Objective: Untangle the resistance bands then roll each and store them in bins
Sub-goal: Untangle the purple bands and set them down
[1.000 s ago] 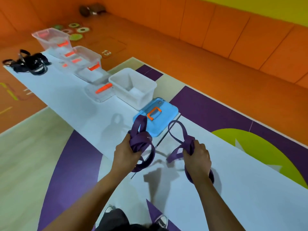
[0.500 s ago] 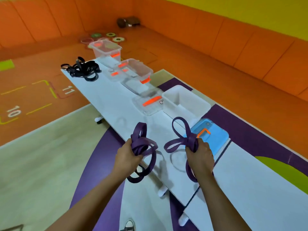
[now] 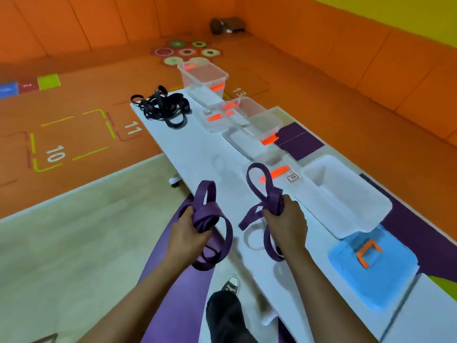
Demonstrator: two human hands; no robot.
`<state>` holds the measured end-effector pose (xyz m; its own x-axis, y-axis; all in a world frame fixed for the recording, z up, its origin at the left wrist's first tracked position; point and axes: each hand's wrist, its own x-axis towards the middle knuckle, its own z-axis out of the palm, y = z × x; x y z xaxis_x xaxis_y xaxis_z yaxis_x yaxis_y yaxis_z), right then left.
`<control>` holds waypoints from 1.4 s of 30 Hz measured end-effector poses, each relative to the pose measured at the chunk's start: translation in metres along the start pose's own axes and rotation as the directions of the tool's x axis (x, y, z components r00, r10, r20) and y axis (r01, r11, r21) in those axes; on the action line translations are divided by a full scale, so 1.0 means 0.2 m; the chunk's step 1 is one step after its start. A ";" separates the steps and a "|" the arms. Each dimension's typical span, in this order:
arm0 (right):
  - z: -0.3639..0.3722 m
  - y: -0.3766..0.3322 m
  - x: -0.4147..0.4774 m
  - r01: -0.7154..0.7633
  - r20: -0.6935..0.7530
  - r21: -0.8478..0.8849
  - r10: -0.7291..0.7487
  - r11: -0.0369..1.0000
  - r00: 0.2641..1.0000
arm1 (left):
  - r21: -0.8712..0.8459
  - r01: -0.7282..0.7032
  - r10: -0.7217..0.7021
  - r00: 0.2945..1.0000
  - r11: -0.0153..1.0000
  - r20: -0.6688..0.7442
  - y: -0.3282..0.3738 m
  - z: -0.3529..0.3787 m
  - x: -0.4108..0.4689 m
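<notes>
A long white worktop (image 3: 197, 149) runs from the near right to the far left. Along its right edge stands an open white bin (image 3: 358, 201), with a blue lid (image 3: 385, 276) lying flat just nearer than it. Farther along the same edge sit two clear bins (image 3: 257, 115) with orange latches. A tangled pile of black bands (image 3: 163, 107) lies at the far end, left of the farthest clear bin.

The left hand (image 3: 185, 236) is raised at the worktop's left edge, its fingers (image 3: 184, 214) curled round a bunched purple band (image 3: 207, 214) whose loops stick up and hang down. The right hand (image 3: 286, 224) is over the worktop just left of the white bin, its fingers (image 3: 290, 206) wrapped tight round a second purple band (image 3: 269, 196), with one loop standing up and another hanging below. The two purple bunches are apart.
</notes>
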<state>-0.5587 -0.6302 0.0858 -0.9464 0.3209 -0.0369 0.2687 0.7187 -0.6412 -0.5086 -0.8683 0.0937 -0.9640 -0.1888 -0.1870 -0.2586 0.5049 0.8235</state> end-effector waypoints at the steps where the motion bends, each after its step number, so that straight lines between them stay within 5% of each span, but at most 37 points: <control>1: 0.05 -0.05 0.07 0.011 0.009 0.009 -0.011 1.000 1.000 | 0.003 0.002 -0.002 1.000 1.000 -0.006 0.00 -0.03 0.07; 13: 0.57 -0.58 0.90 0.074 0.145 0.068 -0.083 0.995 0.986 | -0.045 0.062 -0.059 0.996 0.997 0.072 0.14 -0.23 1.08; 20: 0.85 -0.80 1.21 0.113 0.334 -0.084 -0.079 0.990 0.939 | -0.024 0.131 -0.129 0.989 0.991 0.068 0.03 -0.28 1.62; 28: 1.19 -0.91 1.51 -0.036 0.318 -0.101 0.067 0.994 0.946 | 0.025 0.189 -0.189 0.953 0.982 0.238 -0.11 -0.21 2.27; 34: 1.47 -0.85 1.62 -0.155 0.378 -0.183 0.215 0.971 0.900 | 0.233 0.229 -0.310 0.852 0.945 0.422 -0.27 -0.18 2.60; 38: 1.42 -0.97 1.62 -0.146 0.336 -0.352 0.270 0.925 0.902 | 0.528 0.093 -0.282 0.915 0.844 0.290 -0.30 -0.19 2.65; 42: 1.42 -0.99 1.61 -0.108 0.228 -0.444 0.228 0.890 0.947 | 0.517 0.010 -0.135 0.969 0.856 0.205 -0.30 -0.20 2.66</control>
<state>-0.9678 -0.8437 -0.0177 -0.8753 0.3274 -0.3559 0.4206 0.8786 -0.2263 -1.0034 -1.0318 -0.0339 -0.9122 -0.0787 -0.4020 -0.2623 0.8660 0.4257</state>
